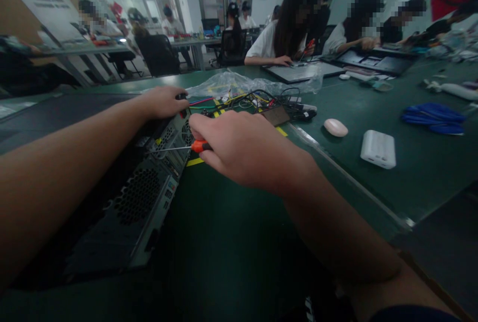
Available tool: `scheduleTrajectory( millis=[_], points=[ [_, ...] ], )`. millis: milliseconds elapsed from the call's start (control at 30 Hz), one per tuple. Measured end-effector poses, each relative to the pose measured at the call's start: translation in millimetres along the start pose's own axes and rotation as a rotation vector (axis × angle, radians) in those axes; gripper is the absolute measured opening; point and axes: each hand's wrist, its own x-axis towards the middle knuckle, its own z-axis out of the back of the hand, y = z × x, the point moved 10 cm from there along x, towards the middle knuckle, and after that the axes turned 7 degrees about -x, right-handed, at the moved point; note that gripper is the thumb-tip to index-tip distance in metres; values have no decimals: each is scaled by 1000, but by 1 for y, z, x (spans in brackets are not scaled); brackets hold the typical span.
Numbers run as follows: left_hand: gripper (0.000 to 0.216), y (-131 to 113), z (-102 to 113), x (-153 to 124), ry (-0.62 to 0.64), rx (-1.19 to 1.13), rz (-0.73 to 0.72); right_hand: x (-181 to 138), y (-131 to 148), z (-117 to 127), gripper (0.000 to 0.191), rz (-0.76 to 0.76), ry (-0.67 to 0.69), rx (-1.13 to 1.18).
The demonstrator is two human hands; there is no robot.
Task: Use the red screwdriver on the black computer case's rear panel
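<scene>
A dark desktop computer case lies on the green table at the left, its rear panel with vent holes and ports facing me. My right hand is closed round the orange and black handle of a screwdriver. The thin metal shaft points left, its tip at or close to the rear panel near the slot covers; exact contact is too dim to tell. My left hand grips the far upper corner of the case, with its fingertips partly hidden and a small dark piece showing beside them.
Behind the case lie tangled cables and clear plastic wrap. To the right are a pale oval object, a white block-shaped device and a blue bundle. Across the table, people work on flat panels.
</scene>
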Motion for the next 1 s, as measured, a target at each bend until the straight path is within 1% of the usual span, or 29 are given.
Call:
scheduleTrajectory(
  millis=[167, 367, 500, 667, 867, 1000],
  points=[
    [83, -3, -1, -1, 17, 17, 1, 0, -1, 1, 31, -6, 8, -3],
    [81, 0, 0, -1, 3, -9, 3, 0, 0, -1, 33, 14, 0, -12],
    [80, -2, 1, -3, 14, 25, 7, 0, 0, -1, 34, 6, 6, -19],
    [80, -5, 1, -4, 15, 21, 1, 0, 2, 2, 32, 8, -3, -9],
    [83, -2, 0, -3, 9, 22, 9, 0, 1, -1, 32, 4, -1, -11],
    [84, -4, 1, -4, 23, 17, 9, 0, 0, -1, 33, -1, 9, -14]
  ],
)
